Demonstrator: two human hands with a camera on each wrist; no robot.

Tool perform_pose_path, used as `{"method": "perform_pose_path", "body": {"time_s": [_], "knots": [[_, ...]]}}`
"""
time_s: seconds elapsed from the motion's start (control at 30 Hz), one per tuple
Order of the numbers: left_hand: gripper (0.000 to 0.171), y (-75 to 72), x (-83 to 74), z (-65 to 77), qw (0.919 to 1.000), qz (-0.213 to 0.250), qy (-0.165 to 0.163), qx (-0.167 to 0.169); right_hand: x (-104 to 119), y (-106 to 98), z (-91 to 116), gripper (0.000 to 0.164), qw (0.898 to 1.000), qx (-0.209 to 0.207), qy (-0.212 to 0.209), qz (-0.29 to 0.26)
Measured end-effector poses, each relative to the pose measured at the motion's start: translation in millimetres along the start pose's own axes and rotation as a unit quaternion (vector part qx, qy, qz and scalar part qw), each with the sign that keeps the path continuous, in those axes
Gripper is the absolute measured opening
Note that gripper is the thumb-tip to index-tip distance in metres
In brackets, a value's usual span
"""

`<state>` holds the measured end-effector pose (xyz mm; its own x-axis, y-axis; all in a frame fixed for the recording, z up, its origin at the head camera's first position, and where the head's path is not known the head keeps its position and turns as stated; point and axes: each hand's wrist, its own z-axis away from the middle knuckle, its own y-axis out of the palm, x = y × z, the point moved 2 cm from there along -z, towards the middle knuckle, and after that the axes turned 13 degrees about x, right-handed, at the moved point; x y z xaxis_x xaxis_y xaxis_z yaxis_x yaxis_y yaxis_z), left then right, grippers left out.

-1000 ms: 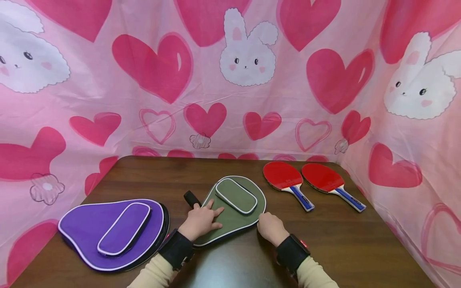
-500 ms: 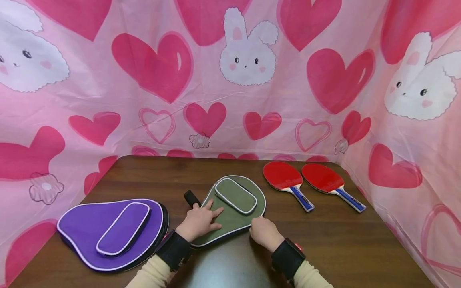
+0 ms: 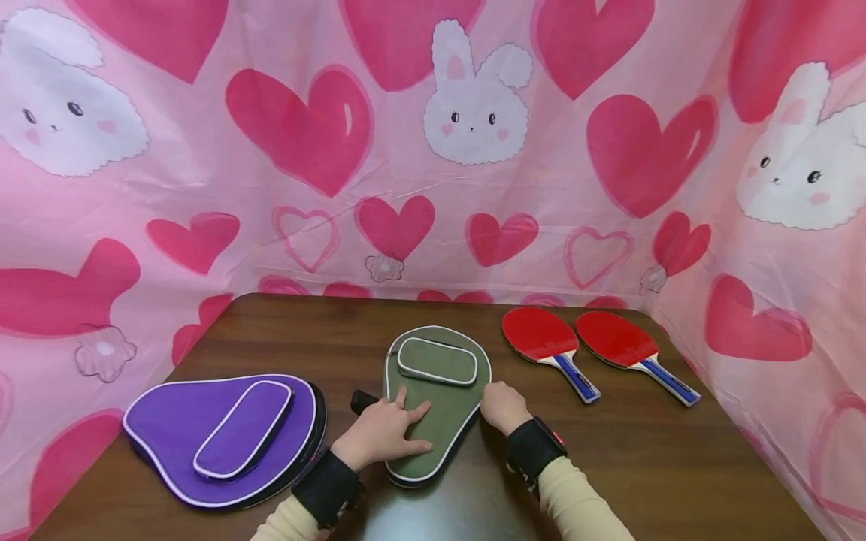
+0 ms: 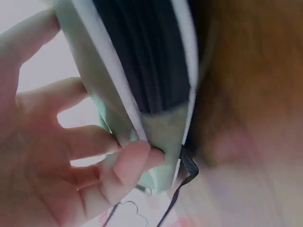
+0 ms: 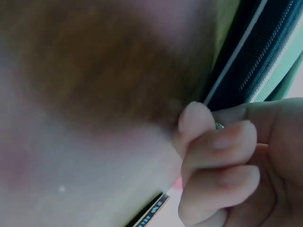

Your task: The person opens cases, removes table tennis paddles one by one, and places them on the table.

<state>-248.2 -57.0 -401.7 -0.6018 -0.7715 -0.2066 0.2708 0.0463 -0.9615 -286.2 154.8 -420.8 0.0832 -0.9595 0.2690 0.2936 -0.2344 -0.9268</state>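
Observation:
A green table tennis bat case with white piping lies flat on the table, its small pocket facing up at the rounded end. My left hand rests spread on the narrower part. In the left wrist view its fingers lie over the case's edge, beside the dark zipper band. At the case's right side, my right hand has its fingers curled at the zipper. A glint of the metal zipper pull shows between thumb and fingers, mostly hidden by them. A black strap sticks out on the left.
A purple bat case with its own pocket lies at the left of the table. Two red table tennis bats with blue and white handles lie at the back right. Pink printed cloth hangs behind and beside the table.
The green case has turned counterclockwise, its narrow end swinging right and its round end left. My right hand first slid along the edge toward the narrow end. The view has shifted slightly.

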Motion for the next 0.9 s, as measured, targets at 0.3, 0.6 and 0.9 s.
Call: {"method": "perform_pose_path", "body": {"time_s": [0.3,0.6,0.9], "knots": [[0.074,2.8,-19.9,-3.0,0.9996,-0.016,-0.021,0.003,-10.4,-7.3,-12.4,0.024,0.999,-0.002,0.013,-0.029],[0.075,0.9,-23.4,-2.1,0.9985,-0.023,-0.049,0.007,-3.0,-0.7,2.7,0.018,1.0,-0.001,-0.019,-0.014],[0.074,0.2,-21.9,-0.6,0.9987,-0.018,-0.045,0.014,16.2,7.7,28.6,0.018,0.998,-0.024,-0.056,0.01]]}}
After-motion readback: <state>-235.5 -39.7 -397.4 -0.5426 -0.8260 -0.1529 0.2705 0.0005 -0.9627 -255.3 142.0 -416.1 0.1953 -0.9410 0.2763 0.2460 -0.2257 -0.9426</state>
